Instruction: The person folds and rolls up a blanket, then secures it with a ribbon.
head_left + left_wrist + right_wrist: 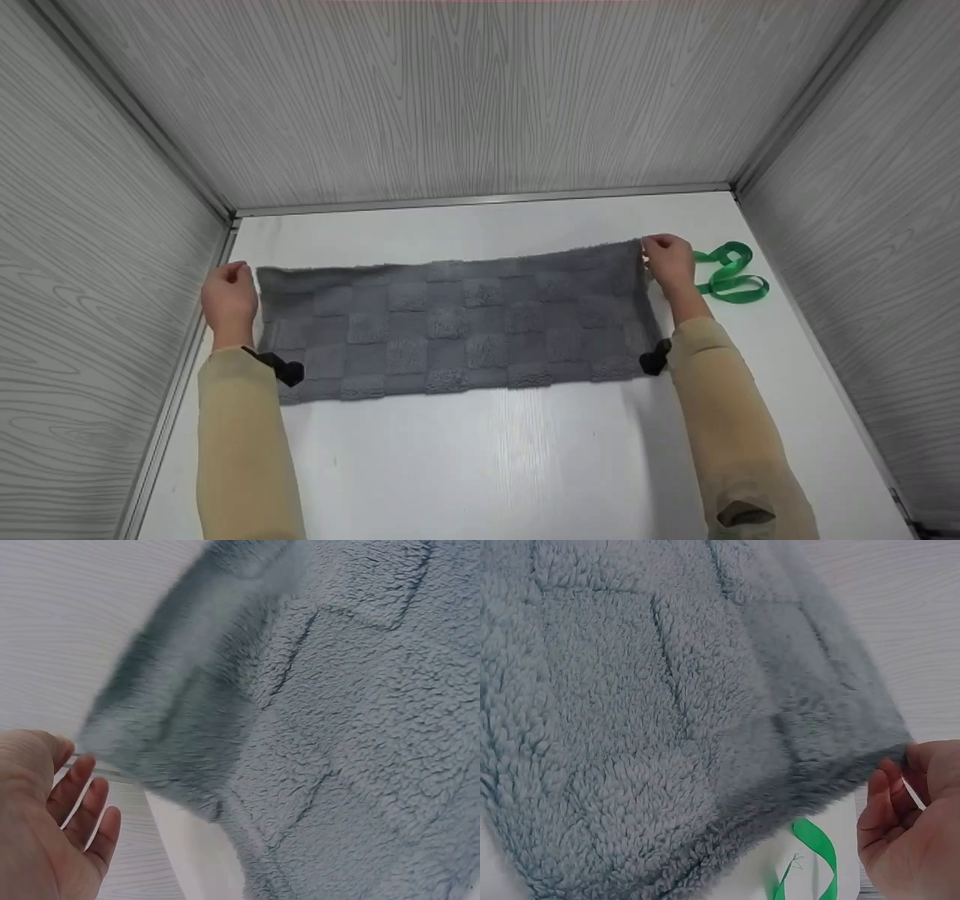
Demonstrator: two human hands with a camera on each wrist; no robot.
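Observation:
A grey fleece towel (457, 326) with a checkered texture lies folded into a long strip across the white table (487, 465). My left hand (229, 296) pinches its far left corner. In the left wrist view that corner of the towel (337, 727) is raised off the table and blurred at the tips of the left hand (45, 817). My right hand (667, 262) pinches the far right corner. In the right wrist view the right hand (907, 840) has curled fingers at the edge of the towel (645, 712).
A green ribbon (731, 276) lies looped on the table just right of my right hand, and this ribbon (816, 844) pokes out under the towel's edge. Grey wood-grain walls (480, 97) enclose the table at the back and on both sides.

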